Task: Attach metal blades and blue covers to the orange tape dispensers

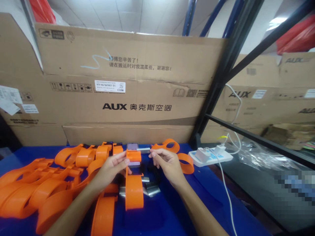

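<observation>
My left hand point(117, 164) grips an orange plastic tape dispenser point(134, 191) by its upper end, thumb in front, with the wide ring hanging down. Beside that end, my right hand point(165, 162) pinches a thin, pale toothed strip point(144, 150), which looks like a metal cutting blade. The strip's left end meets or overlaps the dispenser's top edge; whether it is seated there I cannot tell. Behind the dispenser lies a flat phone-like device point(133, 146), partly covered. Several shiny metal pieces point(152, 190) rest on the blue cloth below my hands.
Many orange dispensers point(49, 193) are heaped on the left of the blue-covered table point(152, 219). More orange rings point(186, 163) lie to the right. A white power strip point(211, 156) with cables sits at the right edge. A large cardboard panel point(137, 95) and black rack post point(221, 75) stand behind.
</observation>
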The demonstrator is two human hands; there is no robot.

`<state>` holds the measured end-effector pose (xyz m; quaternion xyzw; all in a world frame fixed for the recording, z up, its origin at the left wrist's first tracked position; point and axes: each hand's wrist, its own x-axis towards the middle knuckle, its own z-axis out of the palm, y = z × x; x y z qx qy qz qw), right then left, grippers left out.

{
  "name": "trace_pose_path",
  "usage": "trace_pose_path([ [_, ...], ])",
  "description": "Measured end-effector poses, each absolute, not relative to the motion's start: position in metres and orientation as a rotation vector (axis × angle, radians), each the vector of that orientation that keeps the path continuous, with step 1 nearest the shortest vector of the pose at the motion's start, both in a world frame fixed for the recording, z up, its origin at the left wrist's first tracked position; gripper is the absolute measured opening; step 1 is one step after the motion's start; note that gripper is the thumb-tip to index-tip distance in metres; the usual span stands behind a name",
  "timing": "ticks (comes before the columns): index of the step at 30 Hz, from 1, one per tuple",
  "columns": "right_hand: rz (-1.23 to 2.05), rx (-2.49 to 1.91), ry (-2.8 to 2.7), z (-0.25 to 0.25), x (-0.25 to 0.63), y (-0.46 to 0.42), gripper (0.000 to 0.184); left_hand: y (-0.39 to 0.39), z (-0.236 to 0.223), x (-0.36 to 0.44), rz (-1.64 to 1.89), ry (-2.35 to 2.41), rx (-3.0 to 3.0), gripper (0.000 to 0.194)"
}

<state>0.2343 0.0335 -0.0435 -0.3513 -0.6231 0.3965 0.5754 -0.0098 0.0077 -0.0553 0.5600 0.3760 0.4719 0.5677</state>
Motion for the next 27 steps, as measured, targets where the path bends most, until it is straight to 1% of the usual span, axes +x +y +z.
trace_pose_path([
  [6, 0.984, -0.799, -1.509, -0.0435, 0.2313, 0.0300, 0.028, 0.0027, -0.0466, -0.0070, 1.086, 0.845, 1.332, 0.061],
  [10, 1.016, -0.775, -1.531, -0.0460, 0.2312, 0.0292, 0.028, 0.0018, -0.0472, -0.0063, 1.076, 0.848, 1.304, 0.062],
  [15, 1.073, -0.741, -1.597, -0.0503, 0.2306, 0.0288, 0.034, 0.0033, -0.0503, -0.0068, 1.071, 0.849, 1.302, 0.059],
  [22, 1.054, -0.722, -1.766, -0.0445, 0.2299, 0.0238, 0.032, 0.0022, -0.0519, -0.0058, 1.072, 0.865, 1.305, 0.055],
  [27, 1.040, -0.721, -1.776, -0.0425, 0.2309, 0.0244, 0.034, 0.0020, -0.0501, -0.0065, 1.035, 0.848, 1.314, 0.053],
])
